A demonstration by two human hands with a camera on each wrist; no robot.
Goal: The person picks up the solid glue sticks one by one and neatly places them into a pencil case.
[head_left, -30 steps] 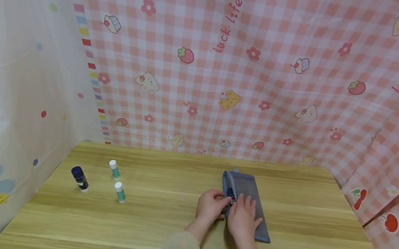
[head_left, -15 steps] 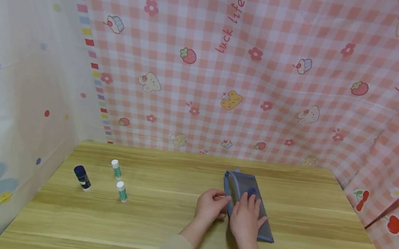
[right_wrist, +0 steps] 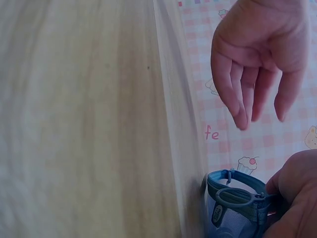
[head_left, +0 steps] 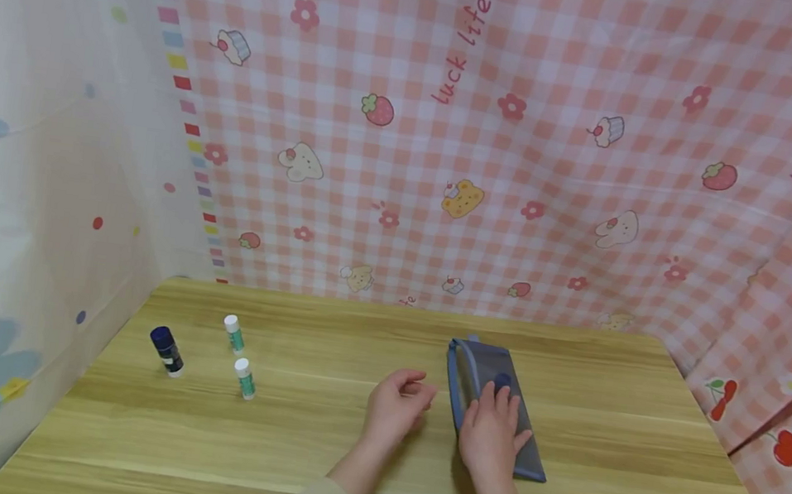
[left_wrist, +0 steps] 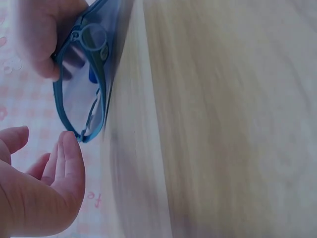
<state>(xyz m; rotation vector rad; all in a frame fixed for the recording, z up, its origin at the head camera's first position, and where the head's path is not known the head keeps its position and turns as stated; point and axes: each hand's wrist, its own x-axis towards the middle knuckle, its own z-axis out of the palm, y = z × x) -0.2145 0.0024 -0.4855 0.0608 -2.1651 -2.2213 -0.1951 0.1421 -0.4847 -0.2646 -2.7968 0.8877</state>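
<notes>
A blue zippered mesh pouch point(head_left: 478, 366) lies on the table, its mouth gaping toward the left. My right hand point(head_left: 493, 435) rests over the pouch, fingers spread on the mesh. In the left wrist view its thumb point(left_wrist: 53, 70) holds the upper edge of the mouth. A dark blue item point(head_left: 502, 380), probably a cap, shows through the mesh; the rest of it is hidden. My left hand point(head_left: 396, 407) hovers just left of the pouch, apart from it, with relaxed fingers and nothing in them. A ring-shaped zipper pull point(right_wrist: 235, 197) hangs at the mouth in the right wrist view.
At the table's left stand a glue stick with a dark blue cap point(head_left: 168, 351) and two smaller white-capped sticks with teal labels, one behind point(head_left: 234, 334) and one in front point(head_left: 245, 379). A pink checked curtain point(head_left: 408, 157) hangs behind the wooden table point(head_left: 308, 461).
My left hand has let go of the dark blue item at the pouch's mouth and drawn back left. The item now sits inside, under the mesh. My right hand stays on the pouch.
</notes>
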